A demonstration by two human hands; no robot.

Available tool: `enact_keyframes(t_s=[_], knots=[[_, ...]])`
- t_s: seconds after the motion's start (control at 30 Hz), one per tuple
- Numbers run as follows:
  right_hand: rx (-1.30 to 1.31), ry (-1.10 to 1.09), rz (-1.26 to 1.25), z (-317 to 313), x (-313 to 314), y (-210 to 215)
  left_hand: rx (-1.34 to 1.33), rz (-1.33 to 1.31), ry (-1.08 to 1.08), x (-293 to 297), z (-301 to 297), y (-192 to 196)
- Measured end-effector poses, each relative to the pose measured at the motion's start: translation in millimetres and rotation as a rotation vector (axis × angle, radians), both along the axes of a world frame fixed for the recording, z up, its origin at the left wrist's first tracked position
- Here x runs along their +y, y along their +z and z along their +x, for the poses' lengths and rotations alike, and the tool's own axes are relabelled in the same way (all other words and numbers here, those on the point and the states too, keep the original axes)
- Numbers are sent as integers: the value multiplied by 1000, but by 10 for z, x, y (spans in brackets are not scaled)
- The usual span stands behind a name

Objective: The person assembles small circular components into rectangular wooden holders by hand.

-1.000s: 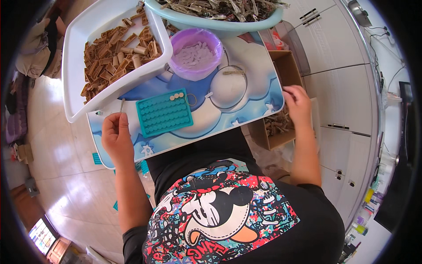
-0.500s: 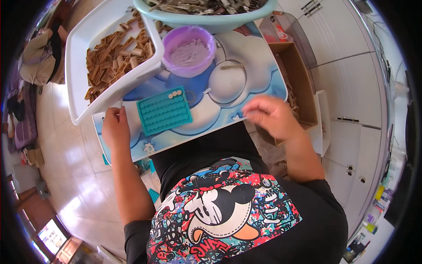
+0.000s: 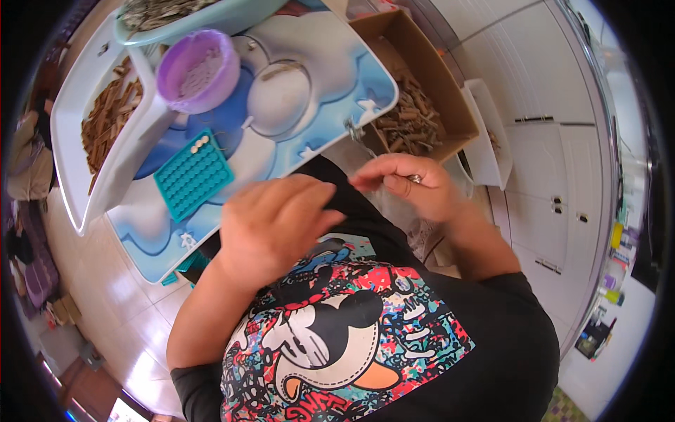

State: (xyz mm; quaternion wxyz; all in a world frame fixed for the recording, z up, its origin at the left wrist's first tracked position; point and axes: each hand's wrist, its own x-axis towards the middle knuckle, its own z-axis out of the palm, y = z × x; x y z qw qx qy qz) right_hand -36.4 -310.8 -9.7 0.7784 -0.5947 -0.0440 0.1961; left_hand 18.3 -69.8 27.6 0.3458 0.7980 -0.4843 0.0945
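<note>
My left hand (image 3: 271, 228) is raised over my shirt, past the table's near edge. Its fingers are spread and somewhat blurred, with nothing visible in them. My right hand (image 3: 418, 186), with a ring on one finger, hovers just off the table edge, below a cardboard box. Its fingers are curled together, and whatever they may hold is hidden. A teal tray (image 3: 191, 176) with rows of small hollows lies on the table to the left. Several small pale round pieces (image 3: 200, 144) sit at its far corner, beside a thin loop.
On the cloud-patterned table (image 3: 327, 74) stand a purple bowl (image 3: 232, 74) of grey material, a white bin (image 3: 67, 165) of brown pieces and a pale green basin (image 3: 211, 21). The cardboard box (image 3: 450, 133) holds brown pieces. White cabinets (image 3: 534, 169) line the right side.
The view has swung right, showing more of the cardboard box's contents. My left hand has left the white bin's corner and come toward my right hand, its pinched fingers now spread.
</note>
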Motion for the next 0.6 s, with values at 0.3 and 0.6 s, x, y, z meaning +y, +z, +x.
enact_keyframes(t_s=[0.3,0.6], knots=[[447,784,-1300,-1026,-1633,-1880,181,39,290,246,-95,-491],[990,979,-1680,-1336,-1894,-3047,280,115,413,289,-251,-575]])
